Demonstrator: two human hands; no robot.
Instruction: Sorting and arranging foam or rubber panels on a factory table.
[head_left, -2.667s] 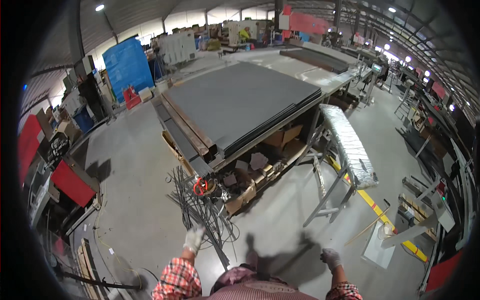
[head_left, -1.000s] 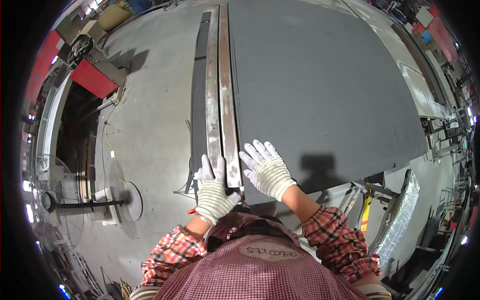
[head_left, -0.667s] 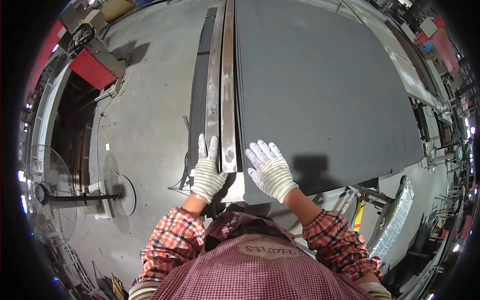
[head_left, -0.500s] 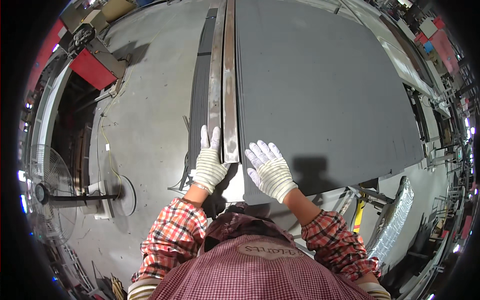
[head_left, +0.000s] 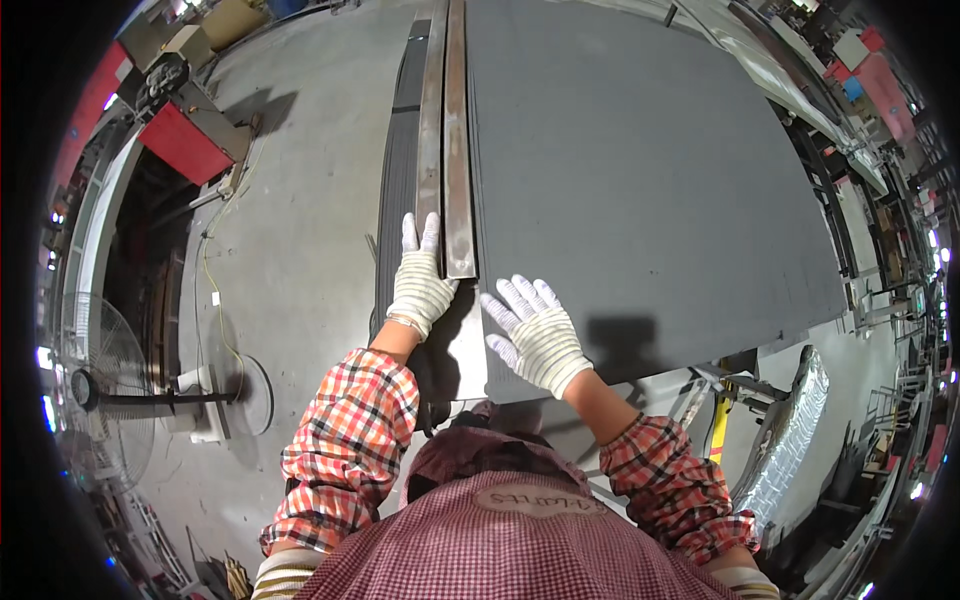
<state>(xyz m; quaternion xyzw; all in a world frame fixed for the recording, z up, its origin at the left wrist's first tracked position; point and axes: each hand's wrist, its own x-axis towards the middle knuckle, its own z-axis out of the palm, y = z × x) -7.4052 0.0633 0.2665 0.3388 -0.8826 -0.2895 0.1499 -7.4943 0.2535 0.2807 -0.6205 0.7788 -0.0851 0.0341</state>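
standing fan, red panel, silver-wrapped bench

light: even, moderate | dark shadow on grey sheet | glare: foil-wrapped bench | centre: sharp | rim: black, bent

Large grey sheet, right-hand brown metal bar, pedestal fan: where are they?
Large grey sheet (head_left: 650,180), head view: middle of its top face.
Right-hand brown metal bar (head_left: 457,145), head view: middle of its upper side.
Pedestal fan (head_left: 84,388), head view: hub of its guard.

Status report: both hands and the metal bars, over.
Left hand at metal bars, two fingers extended. Right hand spread open over gray sheet. Dark strips lie along the bars' left side.
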